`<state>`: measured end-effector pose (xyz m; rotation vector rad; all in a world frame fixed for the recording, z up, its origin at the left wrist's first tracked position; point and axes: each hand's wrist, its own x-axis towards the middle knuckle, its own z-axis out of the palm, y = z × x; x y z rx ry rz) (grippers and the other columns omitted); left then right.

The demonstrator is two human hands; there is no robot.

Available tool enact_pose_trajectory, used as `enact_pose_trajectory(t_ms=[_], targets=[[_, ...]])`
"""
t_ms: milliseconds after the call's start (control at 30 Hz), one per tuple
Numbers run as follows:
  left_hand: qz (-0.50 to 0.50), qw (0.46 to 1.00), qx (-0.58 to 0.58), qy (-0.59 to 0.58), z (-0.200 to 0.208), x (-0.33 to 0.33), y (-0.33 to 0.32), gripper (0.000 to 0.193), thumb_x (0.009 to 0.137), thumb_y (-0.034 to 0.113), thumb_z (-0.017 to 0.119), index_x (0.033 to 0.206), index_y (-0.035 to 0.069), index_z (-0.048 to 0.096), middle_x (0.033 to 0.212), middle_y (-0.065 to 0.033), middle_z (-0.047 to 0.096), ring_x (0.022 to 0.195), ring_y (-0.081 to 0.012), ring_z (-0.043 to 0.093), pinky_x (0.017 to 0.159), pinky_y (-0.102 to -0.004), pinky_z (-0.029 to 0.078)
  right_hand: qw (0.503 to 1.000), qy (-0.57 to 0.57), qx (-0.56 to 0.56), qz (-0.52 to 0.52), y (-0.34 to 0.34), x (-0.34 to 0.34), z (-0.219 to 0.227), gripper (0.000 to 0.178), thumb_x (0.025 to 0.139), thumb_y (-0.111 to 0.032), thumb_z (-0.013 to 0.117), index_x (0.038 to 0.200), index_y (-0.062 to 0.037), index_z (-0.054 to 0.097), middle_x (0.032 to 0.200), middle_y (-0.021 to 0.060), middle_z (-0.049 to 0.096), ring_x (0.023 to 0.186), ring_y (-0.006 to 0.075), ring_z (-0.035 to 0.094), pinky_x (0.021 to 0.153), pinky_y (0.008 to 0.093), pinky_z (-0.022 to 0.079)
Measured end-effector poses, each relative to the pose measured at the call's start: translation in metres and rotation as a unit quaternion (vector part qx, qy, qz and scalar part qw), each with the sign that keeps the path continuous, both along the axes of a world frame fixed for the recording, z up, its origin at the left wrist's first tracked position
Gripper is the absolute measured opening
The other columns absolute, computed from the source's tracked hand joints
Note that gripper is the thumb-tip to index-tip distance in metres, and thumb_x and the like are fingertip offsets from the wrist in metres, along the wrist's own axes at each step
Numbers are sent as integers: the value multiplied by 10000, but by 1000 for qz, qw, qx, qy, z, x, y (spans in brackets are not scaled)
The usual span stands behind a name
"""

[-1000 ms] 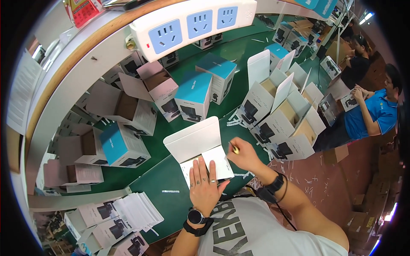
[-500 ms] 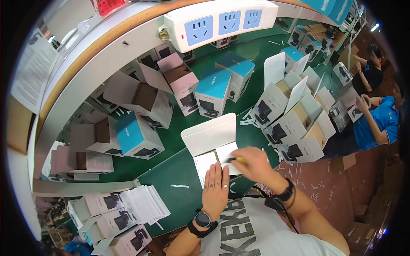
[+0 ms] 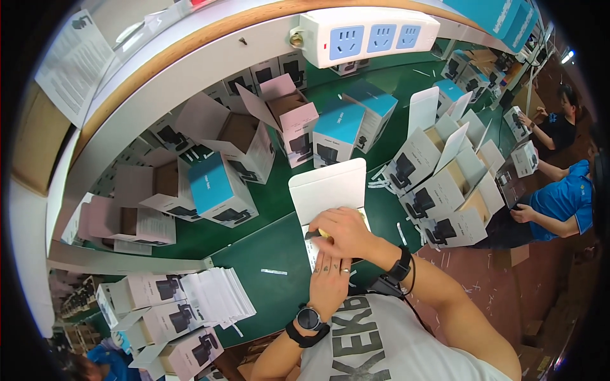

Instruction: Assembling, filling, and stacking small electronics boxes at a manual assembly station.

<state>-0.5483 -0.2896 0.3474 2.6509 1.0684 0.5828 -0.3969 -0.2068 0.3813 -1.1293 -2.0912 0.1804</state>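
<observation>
A white carton stands in front of me with its lid flap raised at the far side. My left hand lies on its near part, fingers stretched out and together. Above those fingertips, my right hand is closed around a small yellow-and-black tool. The tool's dark end points left over the carton's left side; its exact kind is unclear. Both hands hide much of the carton's inside.
Several opened cartons and teal-topped boxes stand to the left and ahead. More open cartons are on the right. A stack of white sheets lies at the lower left. A power strip hangs overhead. Co-workers are at the right.
My right hand has moved left with the tool, from the carton's right side to above my left fingertips. The whole view has shifted a little. Co-workers' hands at the right have moved.
</observation>
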Motion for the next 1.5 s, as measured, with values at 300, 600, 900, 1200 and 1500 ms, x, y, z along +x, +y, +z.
enact_pose_trajectory(t_ms=[300,600,900,1200,1500], targets=[[7,1000,3,7,4,-4,1,487,916,90,588,1389,-24,596,1413,-276,566,1378,-449,515,1211,-521,360,991,71,-94,-64,-24,23,26,215,744,-210,799,923,-119,723,875,53,712,771,286,701,691,391,566],[-9,999,-20,45,4,-8,-2,527,911,89,595,1426,-19,572,1467,-267,535,1389,-448,504,1192,-529,384,976,-28,-183,-119,-19,-23,28,325,775,-234,810,1082,-163,730,977,39,718,848,291,723,743,395,589],[6,999,35,-34,9,-24,6,512,930,89,612,1434,5,583,1451,-245,554,1318,-419,550,1132,-530,428,929,-72,-198,-303,-70,92,57,339,844,-178,758,1170,-118,691,928,106,697,856,345,704,745,419,567],[-45,998,-14,-29,33,-55,29,638,851,168,774,1459,106,592,1436,-209,560,1283,-412,565,1107,-522,429,840,405,-325,-154,-7,40,77,445,1014,-335,694,1337,-32,649,896,25,743,768,75,616,658,272,478],[-56,942,-83,-321,-7,-74,15,542,833,70,775,1359,104,651,1513,-208,493,1373,-413,505,1176,-565,360,865,297,-397,-75,-122,26,47,416,859,-122,860,1246,-60,719,868,8,659,709,121,539,639,280,446]])
